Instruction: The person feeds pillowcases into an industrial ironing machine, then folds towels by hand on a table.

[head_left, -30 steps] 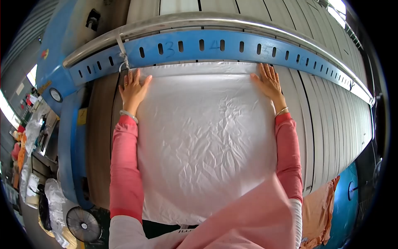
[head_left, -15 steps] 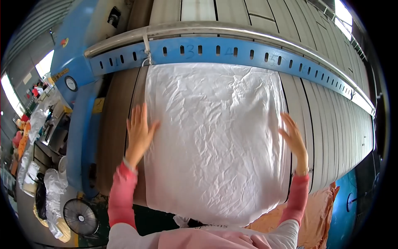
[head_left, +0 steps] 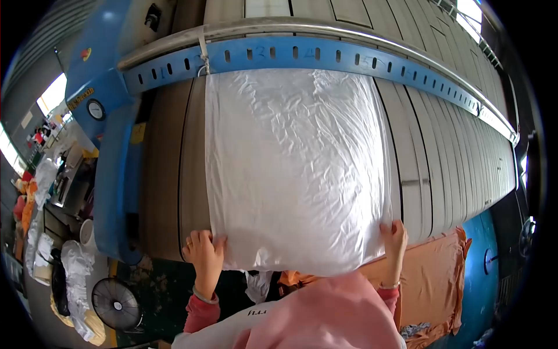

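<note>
A thin, shiny white sheet (head_left: pixel 290 174) lies wrinkled over the belts of a large roller machine, its far edge under a blue slotted bar (head_left: pixel 267 53). My left hand (head_left: pixel 204 256) is at the sheet's near left corner, fingers curled over the belts and thumb against the sheet's edge. At the near right corner, my right hand (head_left: pixel 396 241) pinches the sheet's side edge between thumb and fingers. The sheet's near edge hangs over the front of the machine, close to my body. Part of what my fingers press on is hidden.
A metal rail (head_left: pixel 256 26) runs above the blue bar. At the left stand the machine's blue end housing (head_left: pixel 116 192) with a gauge (head_left: pixel 96 109), and a black floor fan (head_left: pixel 117 303). Orange cloth (head_left: pixel 430 279) lies below at the right.
Both hands have moved from the sheet's sides toward my body, down to its near corners, and their fingers have closed. The sheet's near edge sits higher in view, and my head view has shifted.
</note>
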Action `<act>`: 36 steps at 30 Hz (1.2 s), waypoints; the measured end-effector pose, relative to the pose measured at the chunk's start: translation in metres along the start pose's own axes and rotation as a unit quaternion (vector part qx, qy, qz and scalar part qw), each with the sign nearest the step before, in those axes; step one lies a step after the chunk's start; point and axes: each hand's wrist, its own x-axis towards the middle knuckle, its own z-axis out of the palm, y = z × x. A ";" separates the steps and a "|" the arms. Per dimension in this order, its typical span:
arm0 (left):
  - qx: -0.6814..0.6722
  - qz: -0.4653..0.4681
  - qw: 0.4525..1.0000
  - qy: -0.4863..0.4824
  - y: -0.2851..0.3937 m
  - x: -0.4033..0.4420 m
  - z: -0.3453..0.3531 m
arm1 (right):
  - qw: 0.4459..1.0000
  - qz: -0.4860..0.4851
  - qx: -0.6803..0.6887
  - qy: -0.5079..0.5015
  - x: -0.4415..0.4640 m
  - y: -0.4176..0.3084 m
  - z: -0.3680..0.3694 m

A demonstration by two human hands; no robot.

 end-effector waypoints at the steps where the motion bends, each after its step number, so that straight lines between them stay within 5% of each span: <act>1: -0.015 0.028 0.999 0.019 -0.002 0.006 0.005 | 1.000 -0.013 -0.015 0.010 0.003 -0.003 0.003; 3: -0.078 0.017 0.997 0.016 -0.003 0.012 0.006 | 0.991 -0.086 -0.047 0.086 0.005 -0.009 0.010; 6: -0.191 -0.030 0.981 0.026 0.002 0.020 0.003 | 0.988 -0.064 -0.080 0.115 0.006 -0.013 0.019; 9: -0.194 -0.032 0.975 0.099 0.006 0.021 0.012 | 0.978 -0.085 -0.118 0.150 0.012 -0.021 0.025; 11: -0.149 -0.111 0.978 0.094 -0.005 0.028 0.006 | 0.981 -0.060 -0.136 0.124 0.020 -0.013 0.012; 14: -0.166 -0.104 0.979 0.063 -0.029 0.038 0.006 | 0.976 0.003 -0.188 0.108 0.034 0.004 0.003; 21: -0.023 -0.018 0.998 0.050 -0.007 -0.014 -0.009 | 0.965 -0.078 -0.132 0.214 0.012 0.014 0.015; 23: -0.048 0.013 0.995 0.087 -0.017 -0.047 -0.001 | 0.957 -0.091 -0.131 0.244 -0.025 0.008 0.006; 25: -0.086 0.021 0.990 0.112 -0.021 -0.072 -0.001 | 0.980 0.003 -0.062 0.188 -0.058 0.032 0.003; 30: -0.282 -0.163 0.941 0.087 -0.015 -0.100 -0.006 | 0.981 -0.001 0.053 0.187 -0.080 0.088 0.002; 33: -0.212 -0.078 0.969 0.101 -0.023 -0.097 -0.001 | 0.982 0.070 0.077 0.161 -0.077 0.088 -0.008; 36: -0.182 -0.046 0.978 0.093 -0.007 -0.100 -0.005 | 0.975 0.030 0.097 0.197 -0.094 0.087 -0.007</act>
